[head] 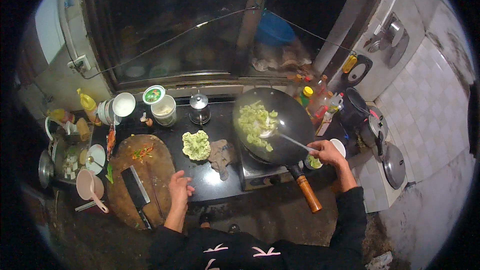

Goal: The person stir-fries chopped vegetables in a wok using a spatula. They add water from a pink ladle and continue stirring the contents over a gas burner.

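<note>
My right hand [328, 152] grips the handle of a metal cooking spatula [294, 142]. Its blade rests among chopped pale green vegetable pieces [253, 120] in a dark wok [290, 116]. The wok sits on a gas stove [258, 172], its wooden handle [309, 195] pointing towards me. Empty, with fingers apart, my left hand [179, 189] hovers by the right edge of a round wooden chopping board [116, 198]. On that board lie a cleaver [135, 187], a thin dark stick [153, 187] and shredded orange and green bits [142, 152].
A cauliflower-like head [196, 145] and a brown cloth [222, 157] lie between board and stove. Behind stand a white tub [164, 112] and a glass pot [199, 108]. Bottles [307, 93] crowd the wok's right; a pink dipper [90, 185] is beside the sink [62, 157].
</note>
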Available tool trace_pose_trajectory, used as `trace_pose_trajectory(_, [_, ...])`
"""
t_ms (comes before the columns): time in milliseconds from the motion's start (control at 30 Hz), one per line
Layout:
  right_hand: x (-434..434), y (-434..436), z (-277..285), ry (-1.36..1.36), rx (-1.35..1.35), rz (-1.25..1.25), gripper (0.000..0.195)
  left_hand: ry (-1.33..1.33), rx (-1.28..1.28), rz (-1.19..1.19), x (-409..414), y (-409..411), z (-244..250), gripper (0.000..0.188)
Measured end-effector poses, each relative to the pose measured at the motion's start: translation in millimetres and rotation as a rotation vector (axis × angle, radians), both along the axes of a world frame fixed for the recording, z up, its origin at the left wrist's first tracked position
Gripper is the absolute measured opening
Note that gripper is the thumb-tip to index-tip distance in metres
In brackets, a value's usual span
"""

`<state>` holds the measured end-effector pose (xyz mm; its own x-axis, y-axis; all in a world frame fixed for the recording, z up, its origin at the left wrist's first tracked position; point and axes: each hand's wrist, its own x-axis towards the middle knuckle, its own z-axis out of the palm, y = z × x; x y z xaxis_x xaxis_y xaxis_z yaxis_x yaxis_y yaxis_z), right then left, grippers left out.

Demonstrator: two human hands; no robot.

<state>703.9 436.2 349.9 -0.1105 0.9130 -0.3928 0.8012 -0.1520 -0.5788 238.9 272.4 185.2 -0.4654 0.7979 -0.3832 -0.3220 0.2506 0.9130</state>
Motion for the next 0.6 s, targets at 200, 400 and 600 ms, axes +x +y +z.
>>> trace_pose_trajectory(200, [7.0,-61.5,22.3,-0.325,0.529,0.144,0.031,-0.004,0.014,-0.037,6.9,2.2,-10.0,0.042])
trace_pose_trajectory(400, [-7.4,-76.6,10.1,-0.648,0.558,0.295,0.044,0.030,0.005,-0.105,26.8,10.5,-4.2,0.039])
trace_pose_trajectory(600, [-14.7,-36.2,-2.4,-0.796,0.870,0.207,0.048,0.020,-0.005,-0.063,25.1,-2.2,-13.0,0.037])
